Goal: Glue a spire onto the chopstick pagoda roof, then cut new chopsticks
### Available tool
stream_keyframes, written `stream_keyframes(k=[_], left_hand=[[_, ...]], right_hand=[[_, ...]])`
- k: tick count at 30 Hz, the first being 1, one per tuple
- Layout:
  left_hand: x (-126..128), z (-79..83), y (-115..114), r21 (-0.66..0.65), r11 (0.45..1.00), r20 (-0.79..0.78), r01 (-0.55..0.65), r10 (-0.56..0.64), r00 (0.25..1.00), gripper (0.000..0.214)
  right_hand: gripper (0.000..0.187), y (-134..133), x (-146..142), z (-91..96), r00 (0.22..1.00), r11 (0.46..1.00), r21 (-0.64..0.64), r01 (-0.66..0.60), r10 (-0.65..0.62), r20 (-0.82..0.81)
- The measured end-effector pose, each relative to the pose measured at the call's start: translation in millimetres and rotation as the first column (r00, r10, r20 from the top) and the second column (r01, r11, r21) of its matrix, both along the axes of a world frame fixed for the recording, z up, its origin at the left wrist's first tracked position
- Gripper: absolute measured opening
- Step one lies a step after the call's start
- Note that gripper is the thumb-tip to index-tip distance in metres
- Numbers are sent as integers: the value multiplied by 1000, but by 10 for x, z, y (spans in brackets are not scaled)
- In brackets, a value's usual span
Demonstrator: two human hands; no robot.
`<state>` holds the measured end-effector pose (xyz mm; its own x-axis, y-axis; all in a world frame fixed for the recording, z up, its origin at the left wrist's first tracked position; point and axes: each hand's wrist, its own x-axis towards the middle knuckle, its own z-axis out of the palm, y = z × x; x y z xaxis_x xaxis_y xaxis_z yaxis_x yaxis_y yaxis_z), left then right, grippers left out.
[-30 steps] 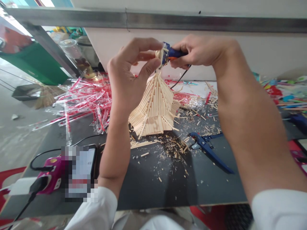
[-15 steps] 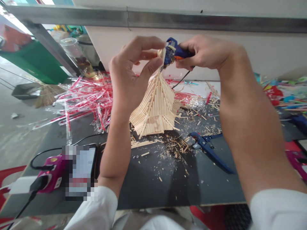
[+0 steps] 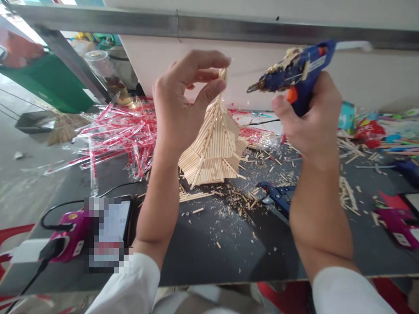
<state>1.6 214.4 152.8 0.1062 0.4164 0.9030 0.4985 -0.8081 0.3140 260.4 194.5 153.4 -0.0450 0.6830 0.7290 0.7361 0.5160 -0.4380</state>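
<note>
A pagoda-shaped model of thin wooden sticks [image 3: 214, 148] stands on the dark work board [image 3: 209, 248]. My left hand [image 3: 185, 102] pinches a small stick piece [image 3: 223, 73] at the model's tip between thumb and fingers. My right hand [image 3: 309, 117] is wrapped round a blue hot glue gun [image 3: 294, 69] with an orange trigger. Its nozzle points left and hangs apart from the tip, a short way to the right.
Blue cutters [image 3: 278, 196] lie behind my right forearm among stick offcuts. Red-and-clear wrappers [image 3: 121, 135] pile at the left. A phone [image 3: 109, 231] and a magenta device [image 3: 70, 237] with cables sit at the front left. Another magenta item [image 3: 397, 220] lies at right.
My right hand has pulled the glue gun away from the model's tip, to the right and upward. My left hand keeps its pinch at the tip.
</note>
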Motion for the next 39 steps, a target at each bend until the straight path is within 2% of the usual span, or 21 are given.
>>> stream_keyframes(k=[2, 4, 7, 10, 14, 16, 20, 23, 27, 33, 36, 39], left_hand=[[0, 0, -1, 22, 999, 25, 32, -32, 999, 16], [-4, -7, 13, 44, 997, 40, 65, -67, 997, 18], [-17, -21, 41, 26, 998, 22, 64, -65, 998, 21], [-20, -25, 49, 10, 999, 13, 49, -49, 999, 21], [-10, -15, 43, 44, 998, 36, 33, -35, 999, 23], [-10, -9, 41, 52, 998, 16, 19, -20, 1000, 29], [-15, 4, 18, 39, 999, 13, 29, -29, 999, 32], [-13, 9, 4, 14, 1000, 24, 18, -18, 1000, 31], [-17, -3, 39, 71, 994, 48, 82, -85, 995, 30], [-39, -34, 84, -21, 999, -13, 31, -32, 999, 33], [-58, -44, 100, -19, 998, -24, 56, -57, 998, 33], [-83, -45, 125, -7, 998, -60, 57, -57, 997, 39]], right_hand=[[28, -117, -86, -63, 995, 992, 83, 100, -99, -9], [27, -204, -180, -119, 981, 975, 109, 194, -192, -31], [28, -279, -295, -193, 952, 949, 74, 308, -306, -29], [33, -303, -347, -240, 933, 933, 21, 358, -358, 20], [38, -301, -344, -258, 939, 936, -109, 336, -324, 112], [39, -296, -334, -261, 941, 937, -126, 326, -308, 142], [38, -288, -319, -278, 924, 929, -38, 368, -361, 124], [38, -293, -310, -293, 927, 929, -30, 369, -365, 90], [35, -313, -306, -302, 910, 915, 18, 403, -403, 96], [33, -355, -315, -270, 922, 926, 45, 374, -377, 90], [32, -342, -306, -286, 927, 929, 66, 364, -368, 76], [33, -285, -283, -340, 939, 930, 143, 338, -343, 18]])
